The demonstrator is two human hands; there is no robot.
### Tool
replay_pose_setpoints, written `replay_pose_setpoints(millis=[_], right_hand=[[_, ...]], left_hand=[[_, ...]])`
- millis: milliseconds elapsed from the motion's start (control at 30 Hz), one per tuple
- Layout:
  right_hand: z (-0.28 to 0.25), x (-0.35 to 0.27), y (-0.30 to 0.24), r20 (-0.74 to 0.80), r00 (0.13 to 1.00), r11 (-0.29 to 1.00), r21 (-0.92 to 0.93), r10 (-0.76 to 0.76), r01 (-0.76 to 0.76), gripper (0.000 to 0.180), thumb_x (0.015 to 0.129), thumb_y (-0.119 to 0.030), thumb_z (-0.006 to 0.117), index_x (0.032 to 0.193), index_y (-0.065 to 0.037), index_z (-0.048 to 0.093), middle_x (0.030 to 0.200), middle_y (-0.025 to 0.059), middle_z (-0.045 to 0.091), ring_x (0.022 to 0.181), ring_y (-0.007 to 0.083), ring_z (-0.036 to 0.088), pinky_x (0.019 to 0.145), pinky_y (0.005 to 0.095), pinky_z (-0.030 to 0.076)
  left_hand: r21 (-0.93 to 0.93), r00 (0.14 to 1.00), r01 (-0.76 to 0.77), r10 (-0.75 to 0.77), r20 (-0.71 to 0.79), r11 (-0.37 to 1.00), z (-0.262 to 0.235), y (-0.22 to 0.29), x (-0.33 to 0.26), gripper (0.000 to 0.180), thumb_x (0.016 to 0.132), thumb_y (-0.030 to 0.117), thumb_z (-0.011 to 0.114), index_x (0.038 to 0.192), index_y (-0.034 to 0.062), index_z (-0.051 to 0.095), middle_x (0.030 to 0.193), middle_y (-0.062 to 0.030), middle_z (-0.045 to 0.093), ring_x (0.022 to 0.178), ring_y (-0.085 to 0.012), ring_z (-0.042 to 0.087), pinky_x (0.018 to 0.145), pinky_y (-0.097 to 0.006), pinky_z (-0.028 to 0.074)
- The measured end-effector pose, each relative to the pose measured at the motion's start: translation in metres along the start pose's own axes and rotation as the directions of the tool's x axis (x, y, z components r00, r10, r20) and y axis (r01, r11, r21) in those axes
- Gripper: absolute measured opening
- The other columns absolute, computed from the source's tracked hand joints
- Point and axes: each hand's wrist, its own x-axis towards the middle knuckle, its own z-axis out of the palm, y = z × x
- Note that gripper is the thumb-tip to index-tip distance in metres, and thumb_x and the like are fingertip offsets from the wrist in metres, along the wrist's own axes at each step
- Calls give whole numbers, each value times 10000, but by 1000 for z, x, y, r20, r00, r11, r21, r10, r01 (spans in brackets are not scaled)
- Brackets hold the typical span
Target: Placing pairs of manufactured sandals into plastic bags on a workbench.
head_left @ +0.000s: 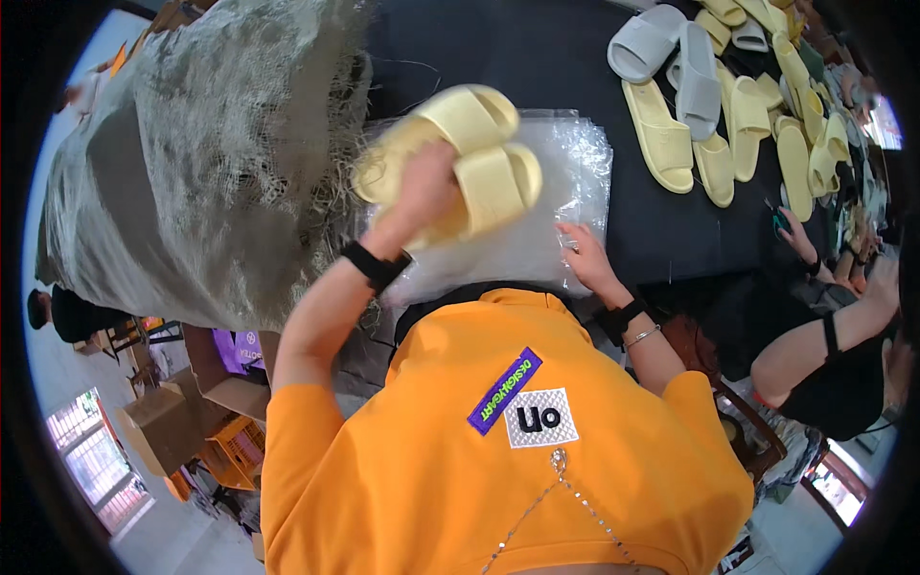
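A pair of pale yellow slides (460, 158) is gripped in the raised left hand (422, 192) above a stack of clear plastic bags (575, 153); the right hand (586, 254), fingers spread, is pressed on the stack's near right edge; loose slides (709, 105) are scattered far right.

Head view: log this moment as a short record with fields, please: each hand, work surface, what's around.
left hand: raised, shut on a pair of yellow slides held together
right hand: flat on the stack of clear plastic bags, fingers spread
table: black top
left of bags: coarse burlap sack
far right: loose yellow slides and grey slides
nearby: another person's arm
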Motion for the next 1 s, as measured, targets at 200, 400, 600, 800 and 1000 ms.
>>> replay_pose_setpoints(millis=[200,400,600,800,1000], right_hand=[[-11,1,16,-1,999,984,-173,-37,37,375,718,13,477,1084,-15,550,995,151,518,928,303,525,803,335,423],[7,-3,-8,-72,973,717,-689,-218,110,390,749,-149,566,1138,-122,551,1342,149,326,1234,357,279,985,529,211],[27,-2,-19,260,939,709,-618,-224,339,702,686,-520,633,1283,-200,449,1456,136,143,1343,367,44,990,653,-13],[37,-16,-16,280,950,741,-607,-141,288,809,628,-618,632,1304,-222,428,1463,122,128,1349,351,27,945,702,-56],[40,-29,-6,280,952,738,-614,-127,279,863,606,-618,651,1336,-252,372,1471,99,111,1353,341,17,944,708,-37]], left_hand=[[230,988,26,-60,141,973,59,-58,-91,270,674,77,561,937,24,528,977,-136,533,924,-321,507,751,-461,405],[190,946,323,-312,-88,927,27,-108,-102,243,685,86,578,913,16,531,943,-167,537,905,-362,501,742,-463,413],[159,954,293,-276,-117,943,22,-102,-95,251,688,89,578,921,7,539,922,-164,541,888,-362,504,726,-466,416],[54,981,140,-131,-141,989,-7,-48,-91,243,675,83,569,903,8,535,901,-157,538,851,-356,503,695,-442,405],[88,988,-24,11,153,996,35,-51,-118,279,636,48,568,907,13,509,937,-136,517,882,-333,486,712,-430,397]])
